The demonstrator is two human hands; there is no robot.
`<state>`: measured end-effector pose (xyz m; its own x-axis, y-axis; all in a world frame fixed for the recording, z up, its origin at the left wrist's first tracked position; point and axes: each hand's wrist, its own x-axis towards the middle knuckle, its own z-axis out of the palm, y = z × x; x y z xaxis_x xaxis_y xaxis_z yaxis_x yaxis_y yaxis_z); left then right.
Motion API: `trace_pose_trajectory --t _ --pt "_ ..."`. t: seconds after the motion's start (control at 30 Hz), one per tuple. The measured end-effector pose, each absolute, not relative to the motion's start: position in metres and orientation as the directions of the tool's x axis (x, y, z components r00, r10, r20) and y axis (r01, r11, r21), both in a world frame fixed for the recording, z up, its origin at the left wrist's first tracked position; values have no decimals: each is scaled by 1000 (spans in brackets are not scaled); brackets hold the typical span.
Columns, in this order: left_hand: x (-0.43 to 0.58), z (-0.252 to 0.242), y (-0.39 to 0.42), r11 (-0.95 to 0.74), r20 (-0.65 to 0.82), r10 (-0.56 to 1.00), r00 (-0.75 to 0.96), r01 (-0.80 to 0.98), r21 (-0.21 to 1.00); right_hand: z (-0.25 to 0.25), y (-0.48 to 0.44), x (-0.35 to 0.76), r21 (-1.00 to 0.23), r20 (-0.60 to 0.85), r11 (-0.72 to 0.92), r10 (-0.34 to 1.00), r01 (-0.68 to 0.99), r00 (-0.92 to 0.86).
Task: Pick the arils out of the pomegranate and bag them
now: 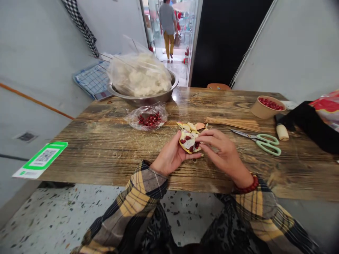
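Observation:
My left hand (171, 157) cups a broken piece of pomegranate (188, 142) with yellow rind, white pith and a few red seeds, just above the wooden table (111, 148). My right hand (222, 151) is closed over the piece's right edge, fingertips pinching at the pith. Loose bits of peel (192, 126) lie on the table just beyond the piece. A clear plastic bag of red seeds (148, 119) sits to the upper left of my hands.
A metal bowl (169, 94) with a bag of white stuff stands at the back. A paper cup of red seeds (267, 107), a bundle of wooden skewers (233, 123), green-handled scissors (261, 141) and dark cloth (309, 123) lie right. A person walks away outside the doorway (168, 28).

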<state>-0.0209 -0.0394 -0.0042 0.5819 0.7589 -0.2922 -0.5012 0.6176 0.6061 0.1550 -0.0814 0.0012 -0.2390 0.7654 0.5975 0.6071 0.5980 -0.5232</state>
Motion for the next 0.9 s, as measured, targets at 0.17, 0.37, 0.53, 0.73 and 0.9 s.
trace_pose_trajectory --t 0.17,0.37,0.53,0.73,0.9 --pt "-18 -3 -45 616 -315 740 594 -413 670 -5 -80 154 -469 602 643 734 605 -314" --pt "-16 -5 -48 601 -306 746 591 -401 691 -4 -84 151 -395 622 669 699 629 -353" --pt "-16 -12 -48 573 -274 760 589 -409 710 -6 -83 140 -394 605 607 737 690 -303" --pt "-17 -9 -48 584 -303 765 569 -415 697 -5 -82 141 -594 628 494 778 635 -19" --pt "-18 -4 -47 599 -328 777 537 -472 647 -9 -79 171 -621 610 391 785 680 105"
